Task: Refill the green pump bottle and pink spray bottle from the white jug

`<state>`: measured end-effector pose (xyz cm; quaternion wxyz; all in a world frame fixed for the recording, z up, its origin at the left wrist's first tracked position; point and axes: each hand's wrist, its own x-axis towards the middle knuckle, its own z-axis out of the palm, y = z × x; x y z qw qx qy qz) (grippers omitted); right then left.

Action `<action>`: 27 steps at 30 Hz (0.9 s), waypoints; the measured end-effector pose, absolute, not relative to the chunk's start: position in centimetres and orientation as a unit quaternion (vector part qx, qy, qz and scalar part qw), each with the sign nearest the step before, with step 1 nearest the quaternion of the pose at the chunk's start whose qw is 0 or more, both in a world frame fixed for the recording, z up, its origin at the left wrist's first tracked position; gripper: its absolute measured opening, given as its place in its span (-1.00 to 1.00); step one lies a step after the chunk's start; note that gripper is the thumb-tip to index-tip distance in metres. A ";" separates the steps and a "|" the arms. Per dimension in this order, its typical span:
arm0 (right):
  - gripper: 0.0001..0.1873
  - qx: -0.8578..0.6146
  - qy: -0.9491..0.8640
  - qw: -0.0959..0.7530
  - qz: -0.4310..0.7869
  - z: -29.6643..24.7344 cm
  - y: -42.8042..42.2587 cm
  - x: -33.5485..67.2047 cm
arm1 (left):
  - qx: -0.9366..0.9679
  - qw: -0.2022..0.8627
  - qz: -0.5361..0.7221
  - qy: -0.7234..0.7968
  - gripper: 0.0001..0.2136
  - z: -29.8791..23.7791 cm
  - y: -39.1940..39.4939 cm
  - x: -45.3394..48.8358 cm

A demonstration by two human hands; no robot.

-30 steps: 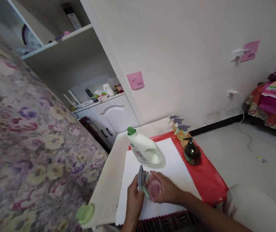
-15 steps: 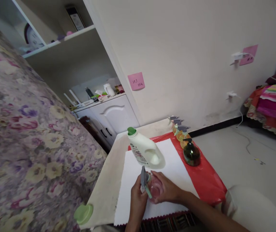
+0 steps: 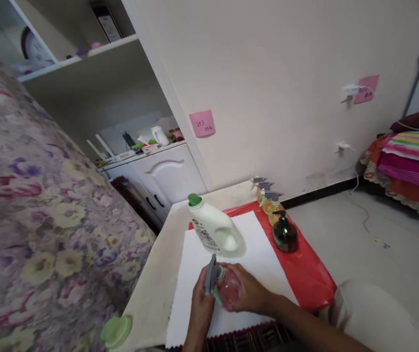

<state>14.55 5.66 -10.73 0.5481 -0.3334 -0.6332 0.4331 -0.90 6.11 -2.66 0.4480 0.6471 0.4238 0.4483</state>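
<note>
The pink bottle sits in both hands above the white sheet, tilted so that its grey spray head points toward 10 o'clock. The right hand curls its grip round the body; the left hand pinches the spray head. Over the last second the green trigger seems to swing slightly about the neck, so the head is probably being twisted against the steadied body; whether it is tightening or loosening, I cannot tell. The other things on the bench keep their places. From the pink bottle, the pale jug stands near 12 o'clock, the row of spray bottles at 1, the dark pump bottle between 1 and 2, the green cap around 8.
</note>
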 end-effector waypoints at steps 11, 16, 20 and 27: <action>0.08 -0.271 -0.633 0.508 0.517 -8.0 4.5 16.7 | 0.616 0.497 0.450 0.414 -0.55 -0.6 4.5 -0.4; -0.08 -0.239 -0.569 0.514 0.596 -7.6 3.6 17.4 | 0.595 0.526 0.462 0.394 -0.58 0.4 3.5 0.5; -0.18 -0.173 -0.521 0.525 0.651 -6.9 3.3 17.5 | 0.556 0.557 0.481 0.386 -0.63 0.4 3.5 0.7; -0.34 -0.116 -0.462 0.521 0.708 -5.7 2.2 17.0 | 0.511 0.574 0.532 0.355 -0.71 0.5 3.6 1.6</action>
